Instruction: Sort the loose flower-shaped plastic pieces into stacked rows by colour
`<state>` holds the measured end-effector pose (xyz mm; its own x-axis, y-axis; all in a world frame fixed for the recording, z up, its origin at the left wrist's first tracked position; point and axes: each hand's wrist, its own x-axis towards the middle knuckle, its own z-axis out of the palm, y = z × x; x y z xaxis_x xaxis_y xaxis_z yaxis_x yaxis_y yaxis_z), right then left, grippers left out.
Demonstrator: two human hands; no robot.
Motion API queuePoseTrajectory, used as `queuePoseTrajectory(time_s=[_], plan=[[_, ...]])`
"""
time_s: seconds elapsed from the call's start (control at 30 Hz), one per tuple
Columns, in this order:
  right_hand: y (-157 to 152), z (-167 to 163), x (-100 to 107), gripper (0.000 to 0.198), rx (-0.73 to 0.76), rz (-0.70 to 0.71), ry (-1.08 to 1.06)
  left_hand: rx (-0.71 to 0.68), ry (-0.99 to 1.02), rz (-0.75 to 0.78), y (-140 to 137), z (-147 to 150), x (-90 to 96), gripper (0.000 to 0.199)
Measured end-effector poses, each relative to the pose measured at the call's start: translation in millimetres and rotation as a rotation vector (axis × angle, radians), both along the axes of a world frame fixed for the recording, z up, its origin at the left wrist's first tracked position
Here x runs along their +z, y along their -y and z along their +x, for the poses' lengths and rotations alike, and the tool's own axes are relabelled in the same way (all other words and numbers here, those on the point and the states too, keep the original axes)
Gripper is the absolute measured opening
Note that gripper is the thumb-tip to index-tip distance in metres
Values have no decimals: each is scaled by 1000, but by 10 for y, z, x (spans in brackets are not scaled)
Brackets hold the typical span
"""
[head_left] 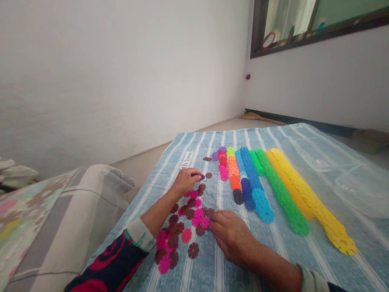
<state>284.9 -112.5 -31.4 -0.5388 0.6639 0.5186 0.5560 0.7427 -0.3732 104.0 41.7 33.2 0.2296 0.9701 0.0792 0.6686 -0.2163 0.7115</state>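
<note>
My left hand [186,181] is closed in a pinch on a small dark purple flower-shaped disc [202,177] at the far end of a loose pile. My right hand [232,237] rests at the pile's right side, fingers curled together by the magenta discs [199,217]; whatever they grip is hidden. Brown discs [193,250] lie mixed among the magenta ones, with one red-pink disc [186,235] between them. A single brown disc [208,175] lies just right of my left fingertips.
Overlapping rows of discs run along the striped cloth [209,275]: red and pink [223,158], orange [234,172], blue [253,178], green [282,198], yellow [316,202]. A clear plastic bag [349,174] lies at right. Grey-striped fabric [75,219] is at left.
</note>
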Motion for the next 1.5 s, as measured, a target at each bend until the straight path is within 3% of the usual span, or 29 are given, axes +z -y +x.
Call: queuePoseTrajectory(time_s=[0.23, 0.43, 0.77, 0.93, 1.13, 1.5], plan=[[-10, -15, -31, 17, -6, -21, -20, 94, -96, 149, -795, 521, -195, 22], [-17, -32, -30, 19, -6, -20, -59, 75, -182, 148, -1106, 719, -195, 26], [-18, -48, -20, 19, 2, -20, -79, -6, -283, 153, -1197, 734, -243, 27], [-18, -50, -30, 19, -2, -11, -84, 83, -308, 210, -1157, 687, -239, 29], [-27, -56, -55, 23, 3, -25, -72, 159, -394, 168, -1064, 717, -220, 23], [-9, -35, -31, 18, -14, -22, -52, 144, -367, 202, -1023, 642, -199, 17]])
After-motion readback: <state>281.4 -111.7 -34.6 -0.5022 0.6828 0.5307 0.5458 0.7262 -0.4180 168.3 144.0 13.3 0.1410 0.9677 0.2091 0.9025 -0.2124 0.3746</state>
